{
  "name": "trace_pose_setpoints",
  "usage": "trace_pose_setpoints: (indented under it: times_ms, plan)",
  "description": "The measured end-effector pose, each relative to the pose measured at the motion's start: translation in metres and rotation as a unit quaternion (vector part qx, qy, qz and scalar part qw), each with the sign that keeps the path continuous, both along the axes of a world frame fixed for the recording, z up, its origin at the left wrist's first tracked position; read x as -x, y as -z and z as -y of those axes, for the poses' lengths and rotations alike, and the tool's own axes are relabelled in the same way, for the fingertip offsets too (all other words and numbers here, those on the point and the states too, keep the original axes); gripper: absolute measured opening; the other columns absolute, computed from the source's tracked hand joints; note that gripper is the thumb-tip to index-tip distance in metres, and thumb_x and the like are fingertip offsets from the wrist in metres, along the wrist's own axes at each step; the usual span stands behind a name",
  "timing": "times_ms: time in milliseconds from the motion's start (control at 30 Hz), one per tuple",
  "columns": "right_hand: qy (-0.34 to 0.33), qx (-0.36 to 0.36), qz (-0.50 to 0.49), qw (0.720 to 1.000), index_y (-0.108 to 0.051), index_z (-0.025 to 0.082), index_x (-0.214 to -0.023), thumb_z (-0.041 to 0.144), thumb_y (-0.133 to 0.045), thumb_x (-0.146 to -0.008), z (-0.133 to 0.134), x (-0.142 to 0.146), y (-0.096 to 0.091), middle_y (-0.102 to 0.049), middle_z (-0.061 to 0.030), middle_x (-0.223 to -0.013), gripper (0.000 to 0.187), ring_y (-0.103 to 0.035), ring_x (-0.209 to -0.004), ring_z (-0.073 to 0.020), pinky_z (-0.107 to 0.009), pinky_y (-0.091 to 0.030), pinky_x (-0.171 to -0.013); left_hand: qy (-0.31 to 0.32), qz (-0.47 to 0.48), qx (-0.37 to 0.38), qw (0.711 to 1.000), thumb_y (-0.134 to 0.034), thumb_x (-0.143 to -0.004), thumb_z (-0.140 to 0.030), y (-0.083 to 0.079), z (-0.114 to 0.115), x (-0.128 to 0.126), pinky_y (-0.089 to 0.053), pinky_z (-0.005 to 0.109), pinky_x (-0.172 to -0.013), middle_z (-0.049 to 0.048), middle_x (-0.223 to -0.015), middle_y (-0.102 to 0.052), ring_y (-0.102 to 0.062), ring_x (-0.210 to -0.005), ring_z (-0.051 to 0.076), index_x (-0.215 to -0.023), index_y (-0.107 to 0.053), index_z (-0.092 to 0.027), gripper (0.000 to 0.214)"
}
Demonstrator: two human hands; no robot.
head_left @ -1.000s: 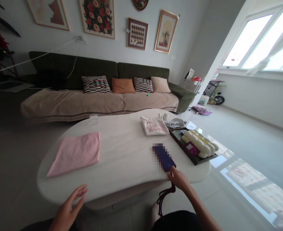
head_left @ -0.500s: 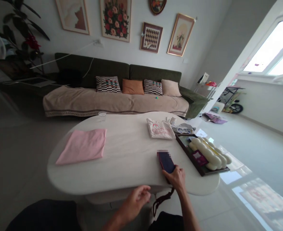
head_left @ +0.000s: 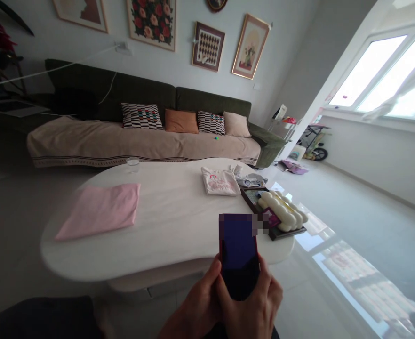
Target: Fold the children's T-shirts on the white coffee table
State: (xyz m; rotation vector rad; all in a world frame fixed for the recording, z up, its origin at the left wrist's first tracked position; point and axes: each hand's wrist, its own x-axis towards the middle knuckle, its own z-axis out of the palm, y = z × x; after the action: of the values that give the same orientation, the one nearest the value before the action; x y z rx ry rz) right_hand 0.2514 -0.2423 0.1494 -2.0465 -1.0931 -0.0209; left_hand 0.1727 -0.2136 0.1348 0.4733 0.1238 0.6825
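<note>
A smartphone [head_left: 239, 259] with a dark bluish screen and a red edge is held upright in front of me, past the table's near edge. My left hand [head_left: 205, 292] grips its left side, thumb along the edge. My right hand [head_left: 259, 301] wraps round its lower right side and bottom. Part of the top of the phone is pixelated. Beyond it on the white table [head_left: 165, 212] lies a folded white shirt [head_left: 221, 182] with pink print. A folded pink cloth [head_left: 99, 209] lies flat at the table's left.
A dark tray [head_left: 274, 233] holding a puffy cream object [head_left: 281, 209] sits at the table's right end. Behind it lies a crumpled grey-white bundle [head_left: 251, 180]. A clear cup [head_left: 133, 163] stands at the back left. A green sofa [head_left: 214, 101] with cushions runs behind the table.
My right hand has lifted the phone off the table area and brought it closer to me. My left hand, empty before, now holds it too. The view has turned slightly right.
</note>
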Motion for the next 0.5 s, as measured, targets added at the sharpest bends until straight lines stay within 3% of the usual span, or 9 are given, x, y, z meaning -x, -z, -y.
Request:
trace_pose_setpoints:
  times_ms: [67, 133, 200, 267, 333, 400, 500]
  plan:
    - [-0.027, -0.013, -0.032, 0.999, -0.03, 0.023, -0.133, 0.054, -0.066, -0.057, 0.008, -0.004, -0.004, -0.042, -0.0154, -0.115, 0.09, -0.04, -0.109, -0.0375, -0.048, -0.039, -0.083, -0.005, -0.009, -0.008, 1.0, -0.028, -0.088, -0.045, -0.009, 0.002, 0.007, -0.039, 0.039, -0.092, 0.0131, -0.124, -0.05, -0.047, -0.113, 0.026, -0.136, -0.028, -0.016, 0.056]
    - [-0.088, -0.034, -0.123, 0.988, -0.033, 0.024, -0.131, 0.054, -0.066, -0.058, 0.015, -0.013, -0.004, -0.046, -0.013, -0.115, 0.086, -0.047, -0.103, -0.0335, -0.045, -0.042, -0.082, -0.017, -0.023, -0.018, 0.999, -0.027, -0.089, -0.045, -0.012, 0.003, 0.011, -0.05, 0.035, -0.072, 0.0138, -0.123, -0.05, -0.053, -0.105, 0.027, -0.138, -0.022, -0.02, 0.056]
    - [-0.171, -0.056, -0.274, 0.945, -0.034, 0.023, -0.131, 0.051, -0.064, -0.063, 0.018, -0.024, -0.003, -0.05, -0.0109, -0.115, 0.08, -0.054, -0.098, -0.029, -0.039, -0.047, -0.078, -0.032, -0.043, -0.029, 0.998, -0.029, -0.088, -0.045, -0.012, 0.004, 0.016, -0.052, 0.028, -0.054, 0.0133, -0.121, -0.05, -0.058, -0.095, 0.026, -0.139, -0.014, -0.028, 0.055]
    - [-0.228, -0.062, -0.423, 0.875, -0.035, 0.022, -0.131, 0.045, -0.064, -0.066, 0.02, -0.032, 0.0, -0.053, -0.0105, -0.116, 0.075, -0.055, -0.099, -0.0273, -0.036, -0.048, -0.077, -0.048, -0.068, -0.044, 0.996, -0.036, -0.087, -0.04, -0.011, 0.006, 0.02, -0.05, 0.023, -0.046, 0.012, -0.121, -0.049, -0.06, -0.086, 0.023, -0.138, -0.009, -0.034, 0.058]
    - [-0.249, -0.06, -0.521, 0.814, -0.041, 0.021, -0.127, 0.039, -0.068, -0.065, 0.02, -0.036, 0.004, -0.055, -0.0099, -0.117, 0.07, -0.054, -0.103, -0.0271, -0.036, -0.048, -0.081, -0.066, -0.095, -0.062, 0.991, -0.047, -0.082, -0.03, -0.01, 0.008, 0.024, -0.05, 0.02, -0.044, 0.0108, -0.12, -0.049, -0.061, -0.078, 0.019, -0.137, -0.009, -0.037, 0.067]
    - [-0.249, -0.058, -0.574, 0.778, -0.045, 0.021, -0.124, 0.034, -0.072, -0.061, 0.019, -0.036, 0.007, -0.058, -0.0087, -0.115, 0.07, -0.054, -0.102, -0.0268, -0.036, -0.047, -0.082, -0.075, -0.121, -0.086, 0.986, -0.055, -0.074, -0.02, -0.011, 0.009, 0.027, -0.05, 0.018, -0.042, 0.0098, -0.118, -0.048, -0.061, -0.072, 0.016, -0.136, -0.011, -0.037, 0.078]
    - [-0.207, -0.059, -0.597, 0.772, -0.047, 0.022, -0.123, 0.033, -0.073, -0.057, 0.015, -0.029, 0.006, -0.061, -0.0063, -0.11, 0.072, -0.057, -0.097, -0.0254, -0.034, -0.049, -0.077, -0.08, -0.155, -0.125, 0.977, -0.062, -0.067, -0.012, -0.013, 0.009, 0.031, -0.051, 0.018, -0.042, 0.0085, -0.116, -0.048, -0.059, -0.067, 0.012, -0.135, -0.009, -0.037, 0.09]
